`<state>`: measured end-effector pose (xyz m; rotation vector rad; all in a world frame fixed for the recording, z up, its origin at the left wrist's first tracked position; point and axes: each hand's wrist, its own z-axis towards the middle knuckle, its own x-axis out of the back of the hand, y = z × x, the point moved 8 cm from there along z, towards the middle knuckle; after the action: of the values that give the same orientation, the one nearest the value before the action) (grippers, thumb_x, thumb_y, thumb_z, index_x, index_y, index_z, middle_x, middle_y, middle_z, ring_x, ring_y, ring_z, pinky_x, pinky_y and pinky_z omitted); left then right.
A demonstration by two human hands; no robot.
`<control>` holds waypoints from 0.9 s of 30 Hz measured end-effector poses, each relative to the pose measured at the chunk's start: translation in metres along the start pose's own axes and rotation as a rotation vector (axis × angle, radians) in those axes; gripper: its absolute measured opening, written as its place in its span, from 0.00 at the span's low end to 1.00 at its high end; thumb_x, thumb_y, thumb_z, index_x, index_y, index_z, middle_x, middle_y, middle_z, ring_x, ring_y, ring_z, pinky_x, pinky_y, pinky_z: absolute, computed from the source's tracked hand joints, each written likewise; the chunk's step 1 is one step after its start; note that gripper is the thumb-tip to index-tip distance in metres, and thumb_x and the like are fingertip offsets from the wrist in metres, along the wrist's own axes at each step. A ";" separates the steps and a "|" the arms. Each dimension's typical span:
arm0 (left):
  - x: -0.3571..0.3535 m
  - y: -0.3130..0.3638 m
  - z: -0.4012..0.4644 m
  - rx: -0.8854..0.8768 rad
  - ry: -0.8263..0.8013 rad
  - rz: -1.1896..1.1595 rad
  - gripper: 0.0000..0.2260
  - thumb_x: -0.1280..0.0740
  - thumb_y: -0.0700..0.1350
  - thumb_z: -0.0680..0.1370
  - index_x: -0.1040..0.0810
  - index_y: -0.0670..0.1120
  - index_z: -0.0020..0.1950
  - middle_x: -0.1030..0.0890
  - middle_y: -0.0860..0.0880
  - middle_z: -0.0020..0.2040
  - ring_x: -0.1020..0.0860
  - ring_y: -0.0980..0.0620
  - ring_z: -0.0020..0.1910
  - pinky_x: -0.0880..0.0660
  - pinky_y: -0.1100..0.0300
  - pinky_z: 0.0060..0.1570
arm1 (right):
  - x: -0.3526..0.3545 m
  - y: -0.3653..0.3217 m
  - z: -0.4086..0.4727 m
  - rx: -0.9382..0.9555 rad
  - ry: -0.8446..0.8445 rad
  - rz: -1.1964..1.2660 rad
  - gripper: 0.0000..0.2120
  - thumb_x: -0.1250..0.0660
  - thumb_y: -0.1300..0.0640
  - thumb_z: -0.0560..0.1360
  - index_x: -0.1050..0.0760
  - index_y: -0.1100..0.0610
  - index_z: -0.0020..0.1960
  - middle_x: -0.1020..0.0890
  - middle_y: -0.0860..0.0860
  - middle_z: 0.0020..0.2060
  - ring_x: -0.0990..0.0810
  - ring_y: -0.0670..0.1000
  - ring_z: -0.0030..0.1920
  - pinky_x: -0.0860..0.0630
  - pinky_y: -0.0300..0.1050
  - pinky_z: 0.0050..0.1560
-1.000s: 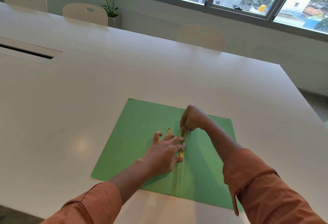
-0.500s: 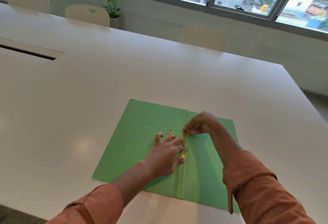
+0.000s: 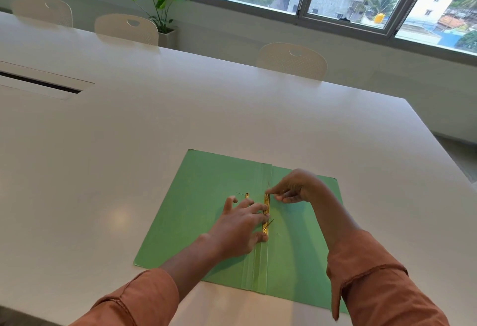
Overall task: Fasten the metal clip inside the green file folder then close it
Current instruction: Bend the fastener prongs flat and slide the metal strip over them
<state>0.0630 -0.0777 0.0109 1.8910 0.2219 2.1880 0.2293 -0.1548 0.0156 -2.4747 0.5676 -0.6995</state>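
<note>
While the green file folder (image 3: 206, 209) lay open and flat on the white table (image 3: 180, 124), near its front edge, the head view showed both covers spread to the sides of the creased spine. The metal clip (image 3: 266, 212), a thin golden strip, ran along the spine in the middle of the folder, and a small golden piece (image 3: 247, 194) stood just to its left. The left hand (image 3: 240, 225) lay flat with fingers spread, its fingertips pressing on the strip. The right hand (image 3: 296, 187) pinched the far end of the strip between thumb and fingers. The left hand covered part of the clip, so I could not tell whether it was fastened. The right sleeve (image 3: 374, 287) hid the near right corner of the folder.
</note>
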 end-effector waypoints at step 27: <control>0.014 -0.009 0.030 0.006 0.051 -0.064 0.08 0.29 0.58 0.77 0.12 0.58 0.50 0.17 0.62 0.54 0.24 0.57 0.55 0.43 0.51 0.55 | -0.085 0.064 -0.116 0.674 0.606 -0.510 0.08 0.31 0.62 0.73 0.12 0.58 0.42 0.18 0.50 0.33 0.22 0.51 0.32 0.23 0.50 0.35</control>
<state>0.0918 -0.0667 0.0268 1.8069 0.2949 2.1971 0.0806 -0.2031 0.0348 -1.7416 -0.1287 -1.5643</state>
